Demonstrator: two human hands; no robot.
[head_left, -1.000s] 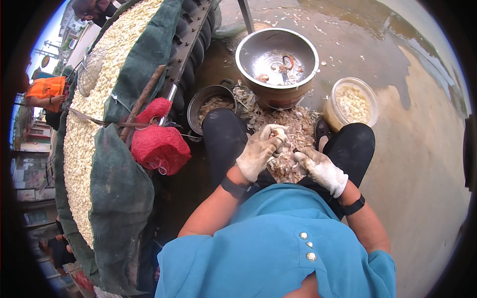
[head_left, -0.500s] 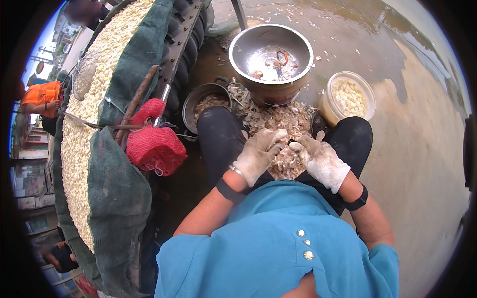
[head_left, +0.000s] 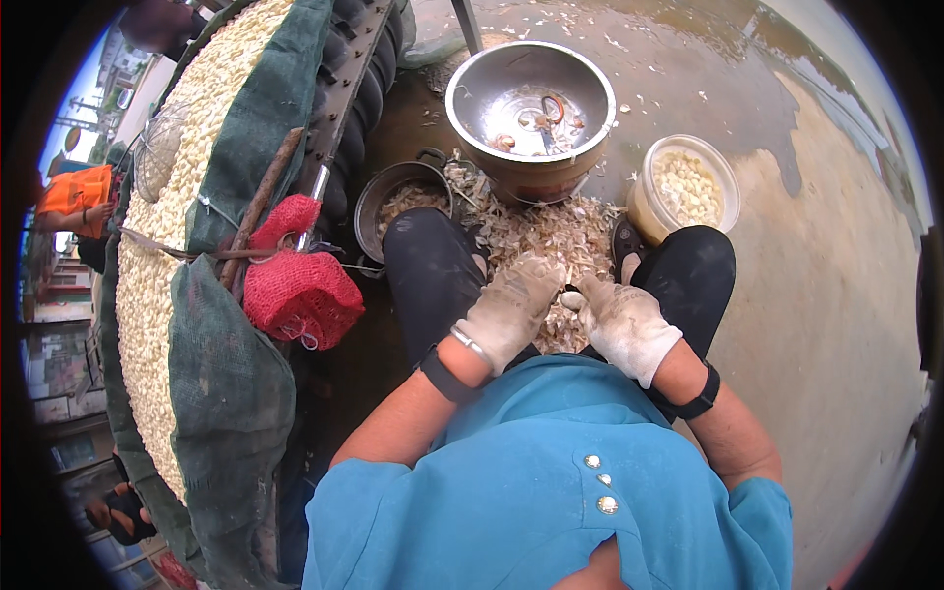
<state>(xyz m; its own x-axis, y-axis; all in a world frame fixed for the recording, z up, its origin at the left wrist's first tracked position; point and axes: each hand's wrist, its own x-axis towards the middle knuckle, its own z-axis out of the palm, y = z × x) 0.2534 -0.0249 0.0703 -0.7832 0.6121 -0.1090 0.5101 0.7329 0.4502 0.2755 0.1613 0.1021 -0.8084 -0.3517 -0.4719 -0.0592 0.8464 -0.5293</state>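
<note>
My left hand and right hand, both gloved, pinching one garlic clove above the peel pile.

Your left hand and right hand wear soiled, matt cloth gloves. The large bowl is dull, wet metal; the tub is translucent plastic. The peel heap looks dry and papery. The concrete floor is rough and partly wet.
</note>
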